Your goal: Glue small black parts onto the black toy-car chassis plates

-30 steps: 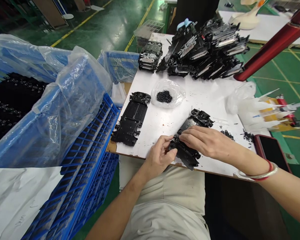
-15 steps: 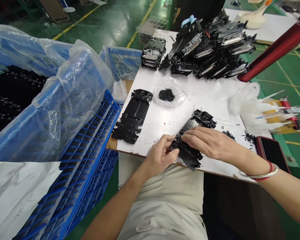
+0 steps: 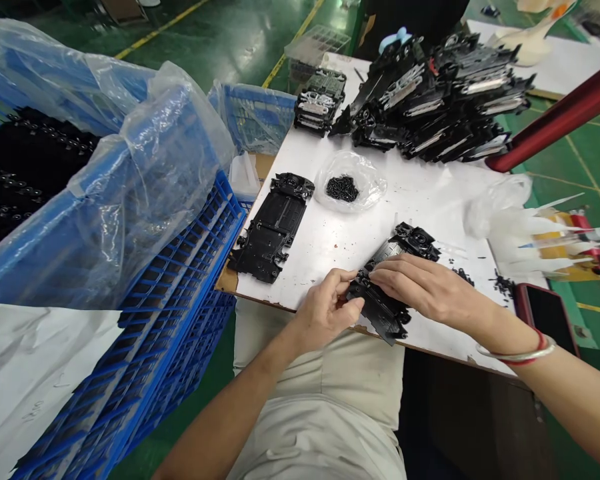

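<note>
A black plastic model-car chassis lies slanted at the front edge of the white-topped table, under both my hands. My left hand grips its left edge between thumb and fingers. From the right, my right hand reaches over the middle of the chassis with its fingers pressed together and pointing down. Whatever those fingertips pinch, if anything, is hidden. Another black chassis lies flat to the left, apart from my hands. Beyond it, a clear plastic bag is open around a heap of small black parts.
Stacked chassis fill the table's back, beside a smaller stack. A red post rises at the right. Pointed white bottles, a phone and loose black bits sit nearby. Blue crates stand left.
The view has shifted slightly, so the table appears a little further right. Both hands stay at the same places on the chassis, with nothing visibly taken or let go.
</note>
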A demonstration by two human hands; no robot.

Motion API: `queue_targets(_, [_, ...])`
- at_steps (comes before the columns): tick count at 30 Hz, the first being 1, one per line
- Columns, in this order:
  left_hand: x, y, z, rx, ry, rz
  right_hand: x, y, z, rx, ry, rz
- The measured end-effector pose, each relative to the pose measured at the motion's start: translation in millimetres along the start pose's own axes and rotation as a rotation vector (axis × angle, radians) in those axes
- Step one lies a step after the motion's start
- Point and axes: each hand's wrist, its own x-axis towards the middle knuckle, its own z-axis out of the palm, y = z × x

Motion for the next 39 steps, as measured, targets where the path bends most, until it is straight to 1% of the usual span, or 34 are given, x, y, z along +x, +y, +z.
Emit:
queue_targets(3, [-1, 4, -2, 0.011, -0.015, 0.006, 0, -1, -1, -0.019, 0.001, 0.001])
queue_targets(6, [0, 9, -4, -0.036, -0.014, 0.002, 0, -3, -1, -0.032, 0.007, -0.010])
queue_targets(8, [2, 12, -4, -0.032, 0.034, -0.011, 1, -5, -1, -0.043, 0.008, -0.019])
queue_targets(12, [11, 14, 0, 0.049, 0.182, -0.072, 1, -8, 0, -0.077, 0.042, -0.026])
queue_targets(16, [20, 10, 5, 0.051, 0.254, -0.139, 0, -10, 0, -0.110, 0.070, -0.018])
queue_targets(27, [26, 2, 7, -0.001, 0.260, -0.186, -5, -14, 3, -0.097, 0.100, 0.009])
queue_targets(34, [25, 2, 8, 0.015, 0.257, -0.191, -8, -16, 6, -0.078, 0.137, 0.011])
queue_targets(39, [25, 3, 12, 0.027, 0.286, -0.177, -8, -17, 8, -0.054, 0.159, 0.027])
